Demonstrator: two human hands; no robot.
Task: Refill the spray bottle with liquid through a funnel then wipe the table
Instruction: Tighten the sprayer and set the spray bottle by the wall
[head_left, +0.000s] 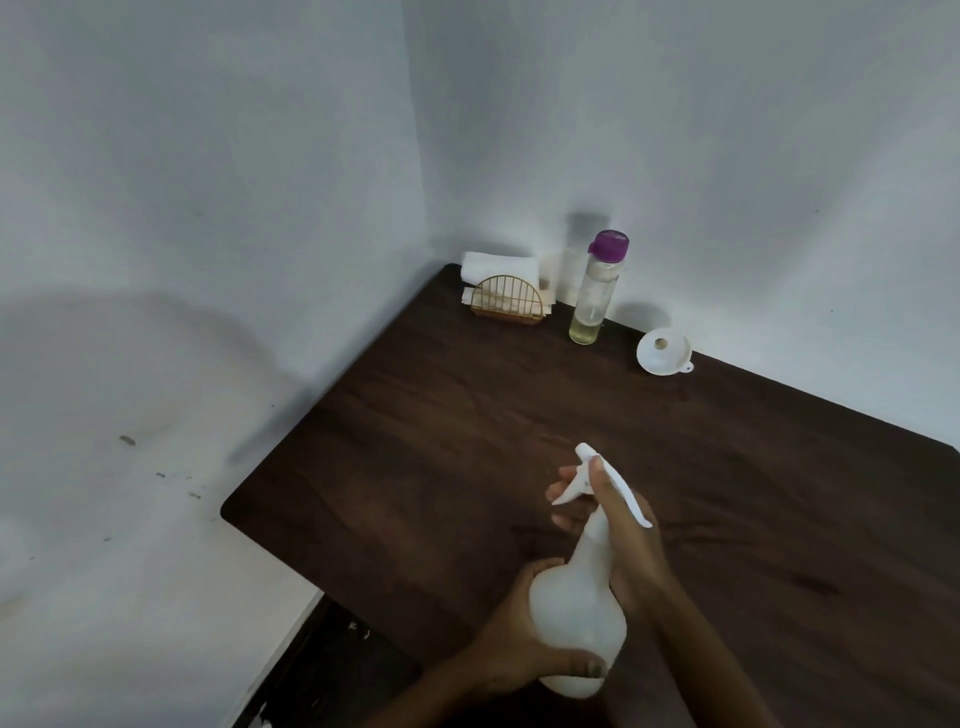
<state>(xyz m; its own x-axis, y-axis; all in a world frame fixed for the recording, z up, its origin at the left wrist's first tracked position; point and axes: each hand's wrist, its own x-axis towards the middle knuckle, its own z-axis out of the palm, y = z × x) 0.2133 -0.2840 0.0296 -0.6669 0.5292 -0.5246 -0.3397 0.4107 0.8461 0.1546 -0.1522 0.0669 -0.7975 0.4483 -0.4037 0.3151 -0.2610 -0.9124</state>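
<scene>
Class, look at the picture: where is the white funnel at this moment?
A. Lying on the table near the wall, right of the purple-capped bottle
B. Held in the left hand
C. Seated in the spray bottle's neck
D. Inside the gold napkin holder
A: the funnel lies on the table by the wall, right of the purple-capped bottle, untouched by either hand.

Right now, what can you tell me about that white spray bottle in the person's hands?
The spray bottle is white, translucent-looking plastic with a rounded body, narrow neck and white trigger head on top. It is held above the dark table, tilted away from the person. The left hand cups its body; the right hand wraps the neck and head. Its contents cannot be made out.
</scene>
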